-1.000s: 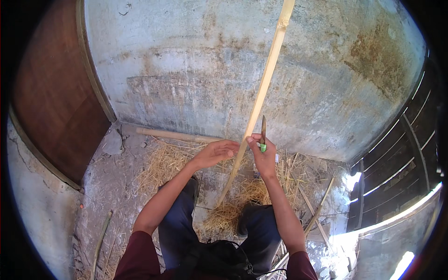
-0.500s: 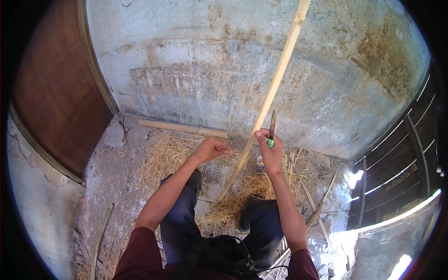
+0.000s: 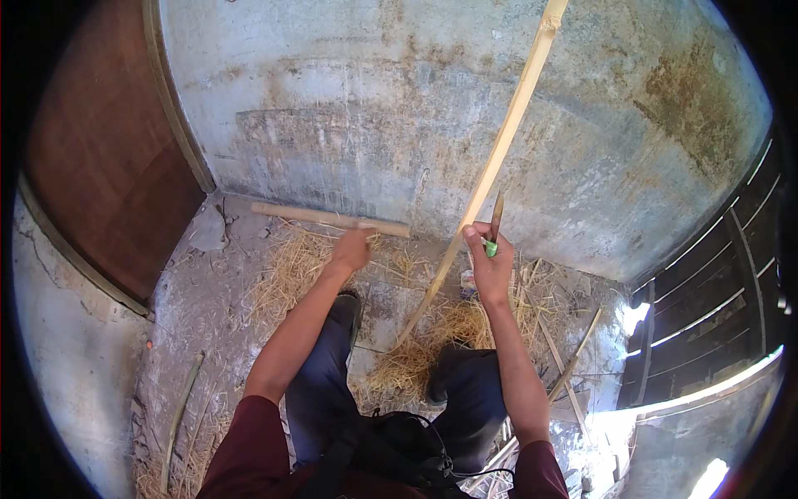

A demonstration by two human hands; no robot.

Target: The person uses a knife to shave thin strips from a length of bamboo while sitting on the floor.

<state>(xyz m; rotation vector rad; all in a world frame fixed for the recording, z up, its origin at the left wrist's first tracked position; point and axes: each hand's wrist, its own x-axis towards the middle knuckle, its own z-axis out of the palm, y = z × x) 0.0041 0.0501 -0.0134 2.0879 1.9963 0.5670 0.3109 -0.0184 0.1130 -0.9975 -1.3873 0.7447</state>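
Strip (image 3: 504,137) slants up in front of wall (image 3: 332,100), lower end by straw (image 3: 461,326). Right hand (image 3: 492,264) grips it, plus knife (image 3: 497,218), blade up. Left hand (image 3: 352,249) off strip, by pole (image 3: 303,215); can't tell whether its fingers hold anything.

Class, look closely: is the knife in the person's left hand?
No, the knife is in the right hand, which also touches the bamboo strip.

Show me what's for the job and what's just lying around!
Seem in use:
long pale strip, in the right hand
knife, same hand

Seem just lying about:
thick pole by the wall
straw-like scraps
thin stick, far left
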